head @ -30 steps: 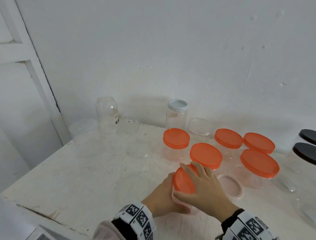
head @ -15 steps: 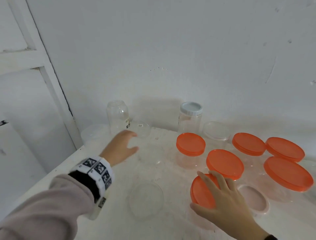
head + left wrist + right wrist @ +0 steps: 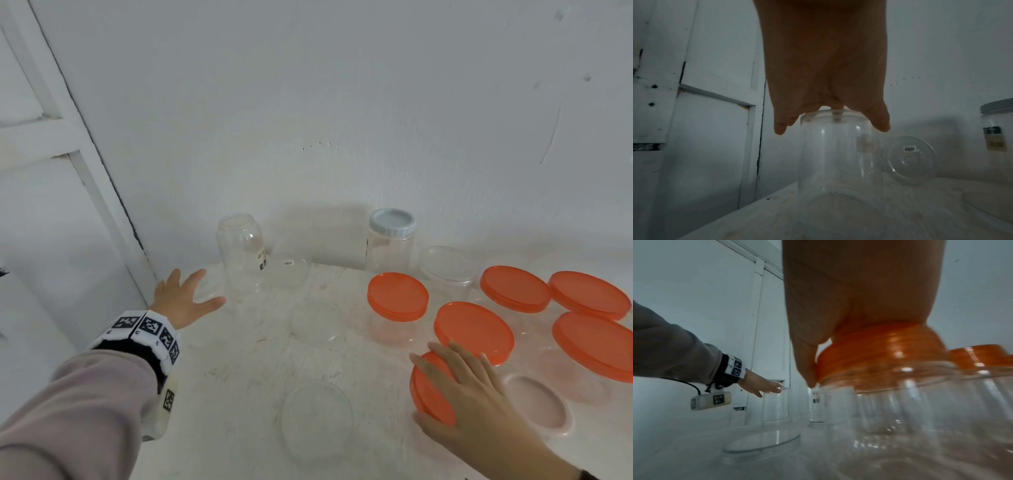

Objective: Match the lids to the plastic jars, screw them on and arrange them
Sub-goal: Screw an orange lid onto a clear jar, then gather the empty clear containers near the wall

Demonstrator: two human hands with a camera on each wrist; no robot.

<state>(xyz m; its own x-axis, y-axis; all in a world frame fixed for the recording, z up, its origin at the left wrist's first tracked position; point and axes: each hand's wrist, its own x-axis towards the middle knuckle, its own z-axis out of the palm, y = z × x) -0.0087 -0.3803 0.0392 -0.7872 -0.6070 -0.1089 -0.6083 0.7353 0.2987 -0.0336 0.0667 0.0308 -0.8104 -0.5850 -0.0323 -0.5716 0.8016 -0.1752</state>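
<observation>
My right hand (image 3: 472, 404) lies over an orange lid (image 3: 428, 390) on a clear jar near the table's front right. Its fingers and thumb curl round the lid's rim, as the right wrist view shows on the lid (image 3: 879, 353). My left hand (image 3: 186, 301) is stretched to the far left with its fingers spread. In the left wrist view that hand (image 3: 828, 91) hovers at the mouth of a lidless clear jar (image 3: 838, 162), fingertips on either side of the rim. The hand holds nothing.
Several orange-lidded jars (image 3: 397, 296) crowd the right side. A tall lidless jar (image 3: 241, 253) and a grey-lidded jar (image 3: 390, 243) stand by the wall. Clear lids (image 3: 317, 416) lie mid-table. A pink open jar (image 3: 537, 404) sits beside my right hand. A door frame (image 3: 102, 192) borders the left.
My left hand let go of the orange-lidded jar and reached far left to the lidless clear jar. My right hand stayed on the orange lid.
</observation>
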